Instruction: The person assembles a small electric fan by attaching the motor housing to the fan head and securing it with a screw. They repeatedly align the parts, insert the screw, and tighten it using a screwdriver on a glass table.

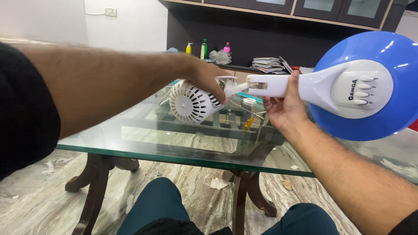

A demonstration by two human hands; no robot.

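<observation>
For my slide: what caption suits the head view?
Two hands hold a fan motor and blue-based stand over a glass table.

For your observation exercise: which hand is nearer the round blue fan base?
Right. The right hand grips the white stem beside the round blue fan base; the left hand holds the white motor housing, farther off.

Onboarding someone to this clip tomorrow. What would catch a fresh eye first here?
Probably the big blue round fan base with its white control panel at far right, its white neck gripped by the right hand. Next, the white slotted motor housing at centre, held by the left hand at the neck's end, above the glass table. Bottles and stacked papers sit on the dark counter behind.
</observation>
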